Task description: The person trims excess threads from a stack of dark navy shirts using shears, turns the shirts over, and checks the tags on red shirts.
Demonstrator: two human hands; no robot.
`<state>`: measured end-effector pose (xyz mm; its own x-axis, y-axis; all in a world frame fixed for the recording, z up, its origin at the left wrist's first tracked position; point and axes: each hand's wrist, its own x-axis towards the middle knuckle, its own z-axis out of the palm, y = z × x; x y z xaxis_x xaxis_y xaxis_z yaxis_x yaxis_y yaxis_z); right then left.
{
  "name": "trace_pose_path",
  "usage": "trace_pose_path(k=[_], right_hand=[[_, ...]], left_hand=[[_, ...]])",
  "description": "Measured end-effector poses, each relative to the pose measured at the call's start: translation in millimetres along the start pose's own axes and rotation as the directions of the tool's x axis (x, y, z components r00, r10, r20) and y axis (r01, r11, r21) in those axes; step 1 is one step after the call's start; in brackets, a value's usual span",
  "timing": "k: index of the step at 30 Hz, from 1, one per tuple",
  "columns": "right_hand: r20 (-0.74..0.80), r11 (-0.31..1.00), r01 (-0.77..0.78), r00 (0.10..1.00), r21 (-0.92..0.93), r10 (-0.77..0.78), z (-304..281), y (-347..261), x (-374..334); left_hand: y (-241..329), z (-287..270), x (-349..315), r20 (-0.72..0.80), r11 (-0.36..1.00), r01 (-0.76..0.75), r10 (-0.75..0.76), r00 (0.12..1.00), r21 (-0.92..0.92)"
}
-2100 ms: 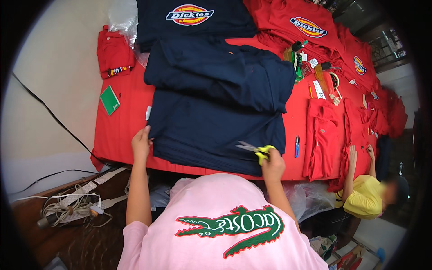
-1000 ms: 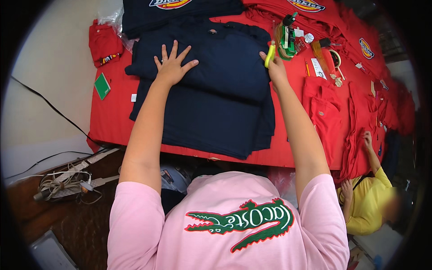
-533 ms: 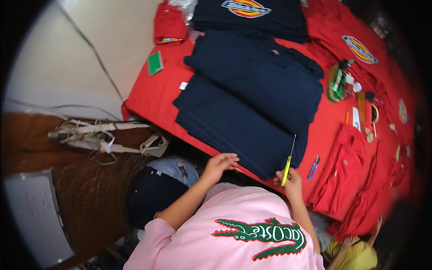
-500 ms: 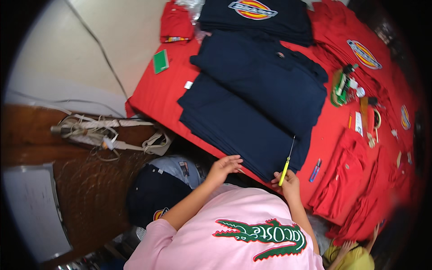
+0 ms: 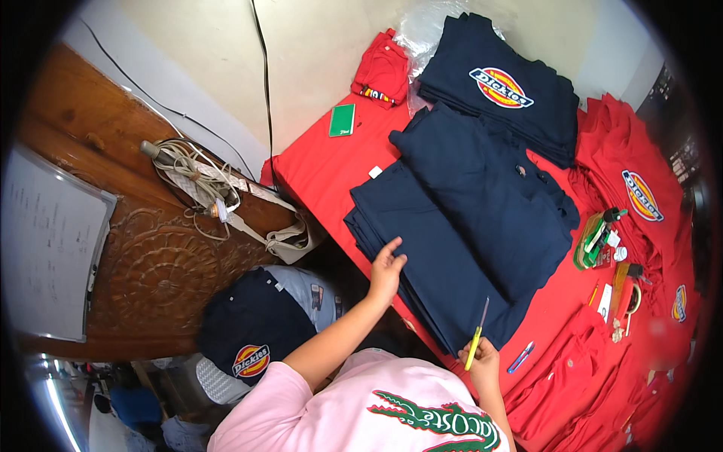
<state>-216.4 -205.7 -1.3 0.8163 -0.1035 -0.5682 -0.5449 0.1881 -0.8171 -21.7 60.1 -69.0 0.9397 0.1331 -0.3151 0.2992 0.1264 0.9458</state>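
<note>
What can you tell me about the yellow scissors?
The scissors have bright yellow, plastic-looking handles and slim, grey, metallic-looking blades. The right hand holds them by the handles, blades pointing away from the person, over the near edge of the folded navy garments. Seen nearly edge-on, they don't clearly show whether they are open.
</note>
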Motion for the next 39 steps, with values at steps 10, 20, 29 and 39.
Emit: trace_pose_path(k=[10, 20, 29, 39], right_hand=[[-0.121, 0.953, -0.06, 0.992, -0.298, 0.025, -32, 11, -1], [-0.032, 0.704, 0.147, 0.972, -0.695, -0.234, 35, -90, 65], [0.258, 0.365, 0.406, 0.884, -0.838, -0.39, 160, -146, 146], [0.33, 0.185, 0.489, 0.778, -0.852, -0.535, 190, -157, 174]], left_hand=[[23, -47, 115, -0.272, 0.936, -0.184, 0.1, 0.957, -0.301], [23, -47, 107, -0.236, 0.96, -0.183, 0.131, 0.963, -0.213], [43, -68, 151, -0.225, 0.881, -0.166, 0.07, 0.972, -0.443], [95, -63, 119, 0.1, 0.871, -0.171, 0.243, 0.965, -0.46]])
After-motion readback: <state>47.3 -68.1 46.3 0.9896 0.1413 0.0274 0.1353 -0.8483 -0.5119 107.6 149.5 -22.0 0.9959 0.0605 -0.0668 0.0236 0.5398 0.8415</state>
